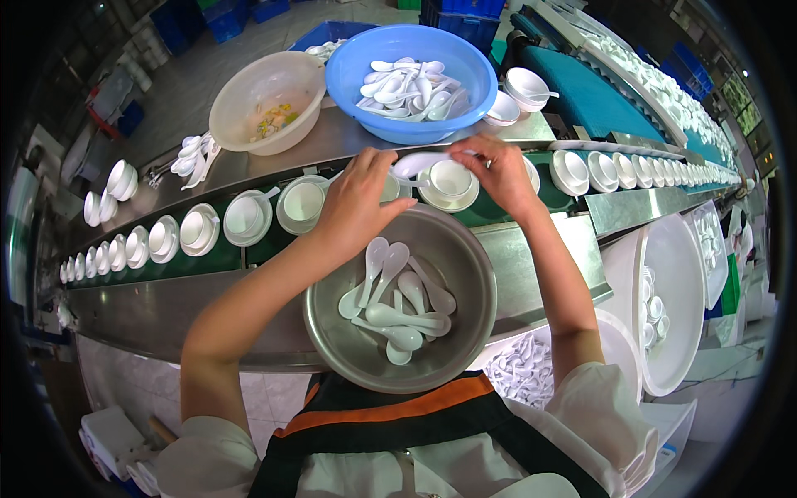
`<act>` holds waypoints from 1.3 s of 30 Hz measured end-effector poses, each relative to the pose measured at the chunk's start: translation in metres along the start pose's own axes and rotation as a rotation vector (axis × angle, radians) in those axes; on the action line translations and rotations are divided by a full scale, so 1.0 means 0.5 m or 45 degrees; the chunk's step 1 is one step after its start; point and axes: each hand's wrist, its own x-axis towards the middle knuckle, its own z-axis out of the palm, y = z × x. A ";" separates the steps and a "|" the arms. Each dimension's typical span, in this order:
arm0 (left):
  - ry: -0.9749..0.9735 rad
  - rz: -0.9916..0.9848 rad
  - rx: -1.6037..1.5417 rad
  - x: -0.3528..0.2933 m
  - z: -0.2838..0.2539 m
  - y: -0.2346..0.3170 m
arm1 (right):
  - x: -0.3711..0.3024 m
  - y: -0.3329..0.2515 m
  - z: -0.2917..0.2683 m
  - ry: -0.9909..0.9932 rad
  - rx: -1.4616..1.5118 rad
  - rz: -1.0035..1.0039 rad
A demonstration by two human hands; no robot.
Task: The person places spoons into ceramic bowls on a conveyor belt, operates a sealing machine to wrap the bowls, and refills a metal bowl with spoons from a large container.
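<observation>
My right hand [498, 172] pinches the handle end of a white soup spoon [415, 164] above the green conveyor belt. Its bowl end points left, over a white bowl [450, 179] stacked on a saucer. Thumb apart from its fingers, my left hand [363, 192] hovers over the belt, partly covering another white bowl [389, 187]. I see nothing held in it. Close to my body, below both hands, sits a steel basin [483, 303] with several loose white soup spoons [398, 315] in it.
White bowl-and-saucer sets line the belt [278, 228] on both sides, some with spoons. Beyond it stand a blue basin [353, 62] full of spoons and a cream basin [224, 104] with yellow scraps. White tubs [677, 332] of tableware are at right; a teal conveyor [573, 87] runs behind.
</observation>
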 end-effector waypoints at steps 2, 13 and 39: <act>-0.405 0.039 0.107 -0.010 -0.026 0.034 | 0.003 0.044 0.004 0.158 -0.376 -0.012; -1.475 0.032 -0.110 -0.137 0.037 0.059 | -0.018 0.120 0.078 -0.019 -0.398 -0.216; -0.348 -0.508 -0.813 0.074 0.023 -0.143 | -0.025 0.057 -0.063 0.154 1.421 0.585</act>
